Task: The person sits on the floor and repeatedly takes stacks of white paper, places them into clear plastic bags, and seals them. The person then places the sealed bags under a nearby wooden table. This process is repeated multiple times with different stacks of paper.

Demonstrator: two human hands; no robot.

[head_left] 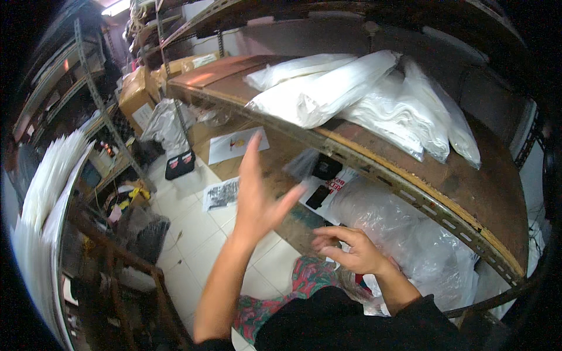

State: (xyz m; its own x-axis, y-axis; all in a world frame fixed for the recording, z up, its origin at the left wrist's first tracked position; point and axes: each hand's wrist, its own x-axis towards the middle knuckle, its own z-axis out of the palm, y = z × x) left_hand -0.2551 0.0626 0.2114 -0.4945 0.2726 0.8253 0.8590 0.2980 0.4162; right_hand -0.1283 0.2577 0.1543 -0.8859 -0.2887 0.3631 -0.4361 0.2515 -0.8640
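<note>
My left hand [256, 202] is raised in mid-air, its fingers stretched upward and the thumb spread away from them; it holds nothing. Lower and to the right, my right hand [349, 248] hovers with loosely bent fingers, a gap showing between them and the thumb, and nothing visible in it. Both hands are apart from the shelf. A blurred, translucent plastic piece [302, 164] shows just beyond the left thumb, near the shelf edge. White plastic bags [328, 93] lie in flat stacks on the brown shelf board [468, 193] ahead of me.
The shelf's metal edge [374, 174] runs across in front of me. Beneath it are large clear plastic bags [404, 234] and printed sheets [225, 146]. On the left stand a white sheet stack [47, 199] and metal racks [88, 82]. A cardboard box [139, 96] sits farther back.
</note>
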